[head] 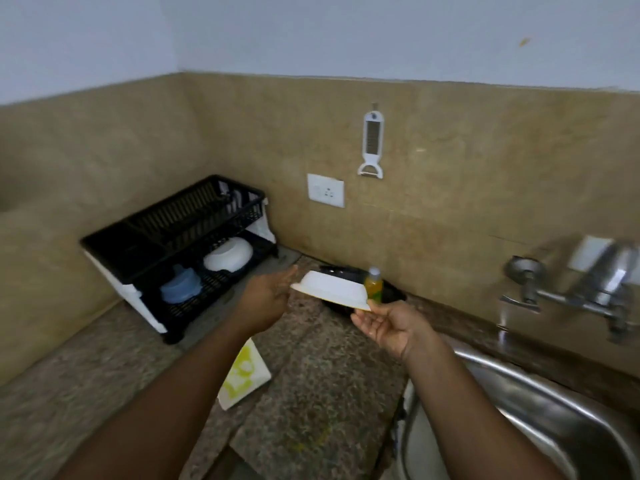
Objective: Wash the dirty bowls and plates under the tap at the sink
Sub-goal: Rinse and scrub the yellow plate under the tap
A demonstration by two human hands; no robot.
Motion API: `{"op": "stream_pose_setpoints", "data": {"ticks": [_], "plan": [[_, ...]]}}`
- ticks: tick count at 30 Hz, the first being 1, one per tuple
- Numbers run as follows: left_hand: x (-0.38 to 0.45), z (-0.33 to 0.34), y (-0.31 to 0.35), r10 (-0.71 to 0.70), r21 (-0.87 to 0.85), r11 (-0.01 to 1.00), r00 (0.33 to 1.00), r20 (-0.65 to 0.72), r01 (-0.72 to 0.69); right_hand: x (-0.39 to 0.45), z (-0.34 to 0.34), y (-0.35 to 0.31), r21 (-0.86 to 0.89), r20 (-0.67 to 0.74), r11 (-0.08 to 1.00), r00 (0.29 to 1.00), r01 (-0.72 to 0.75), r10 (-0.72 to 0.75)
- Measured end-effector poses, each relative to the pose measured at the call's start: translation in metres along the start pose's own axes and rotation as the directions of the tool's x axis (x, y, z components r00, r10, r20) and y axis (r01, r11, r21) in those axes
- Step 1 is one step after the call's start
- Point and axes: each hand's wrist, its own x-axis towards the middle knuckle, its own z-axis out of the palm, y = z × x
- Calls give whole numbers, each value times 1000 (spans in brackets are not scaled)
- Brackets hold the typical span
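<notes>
Head view. A white bowl (331, 289) is held upside down at mid-frame, above the speckled stone surface (322, 368), between the left hand (268, 299) and the right hand (388, 327). It lies between the black dish rack (180, 244) at centre left and the steel sink (540, 403) at lower right, clear of both. The step in hand appears to be carrying a washed bowl across to the rack; this is a judgement from its inverted pose and its place left of the tap (568, 292). To do it well, keep the rim level, support it from both sides until it is over the lower shelf, and set it down beside the white bowl in the rack (228, 254) without knocking it or the blue container (180, 284).

The fingers of the left hand (285, 277) are loosely curled, their tips touching the bowl's left rim. The right-hand fingers (363, 318) are half open and cupped beneath the right rim, thumb side up; the grip looks light rather than clamped. Just behind the bowl stand a small bottle of yellow liquid (374, 285) and a black tray (346, 271); a yellow-printed card (244, 375) lies on the surface below the left forearm.
</notes>
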Motion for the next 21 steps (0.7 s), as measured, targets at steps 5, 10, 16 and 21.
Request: {"op": "stream_pose_setpoints", "data": {"ticks": [5, 10, 16, 21], "plan": [[40, -72, -101, -223, 72, 969, 964, -143, 235, 62, 104, 23, -137, 61, 987, 995, 83, -76], [84, -120, -199, -322, 177, 917, 924, -204, 358, 130, 210, 35, -237, 151, 950, 974, 203, -170], [114, -128, -284, -495, 316, 808, 864, -93, 497, 211, 318, 35, -296, 200, 897, 940, 327, -277], [117, -122, -298, -518, 255, 824, 855, -21, 505, 273, 395, 34, -394, 182, 847, 934, 357, -309]]}}
